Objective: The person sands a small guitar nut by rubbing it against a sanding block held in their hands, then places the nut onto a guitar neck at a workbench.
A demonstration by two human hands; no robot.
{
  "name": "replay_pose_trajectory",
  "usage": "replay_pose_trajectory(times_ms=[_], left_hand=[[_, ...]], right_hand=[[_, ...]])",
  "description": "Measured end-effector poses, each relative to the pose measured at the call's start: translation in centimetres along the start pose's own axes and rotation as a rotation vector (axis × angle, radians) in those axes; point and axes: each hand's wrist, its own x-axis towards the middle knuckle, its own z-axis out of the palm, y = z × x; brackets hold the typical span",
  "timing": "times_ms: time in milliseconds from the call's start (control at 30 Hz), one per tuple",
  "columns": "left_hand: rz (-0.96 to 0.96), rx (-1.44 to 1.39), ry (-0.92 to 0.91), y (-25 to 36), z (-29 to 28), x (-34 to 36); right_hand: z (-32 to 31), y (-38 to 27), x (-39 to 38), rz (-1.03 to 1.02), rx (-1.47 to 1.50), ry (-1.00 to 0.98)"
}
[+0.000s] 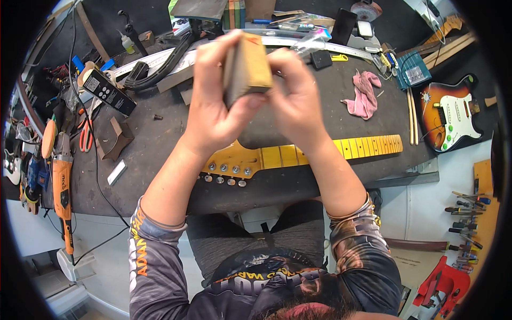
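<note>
Gripping a yellow block [258,61] close up in the left hand [212,101], pinching it between thumb and fingers, high over the worktop [340,121]. Curling the right hand [295,90] just beside the block's right side, bending its fingers inward; impossible to tell whether touching. Stretching both forearms over a yellow guitar neck [368,148] lying along the near edge, pointing its pegs left. Working between a crumpled pink cloth [364,95] and a guitar body [450,114] at right, and an orange power tool [62,184] at left.
</note>
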Motion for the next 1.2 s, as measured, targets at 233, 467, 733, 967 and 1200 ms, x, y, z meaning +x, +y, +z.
replay_pose_trajectory(times_ms=[233,467,733,967,1200], left_hand=[[0.029,0.321,-0.137,-0.1,-0.1,0.3],[0.119,0.344,-0.167,0.5,-0.5,0.5],[-0.238,-0.244,-0.156,1.2,0.6,0.0],[-0.276,-0.270,-0.165,1.0,1.1,-0.4],[-0.359,-0.290,-0.143,2.0,1.2,-0.3]], right_hand=[[-1.4,2.4,0.3,0.193,0.848,0.254],[-1.1,2.5,0.3,0.220,0.893,0.199],[-1.2,2.2,-0.2,0.381,0.863,0.123],[-1.1,1.8,-0.3,0.435,0.833,0.150],[-0.4,1.0,-0.1,0.395,0.743,0.235]])
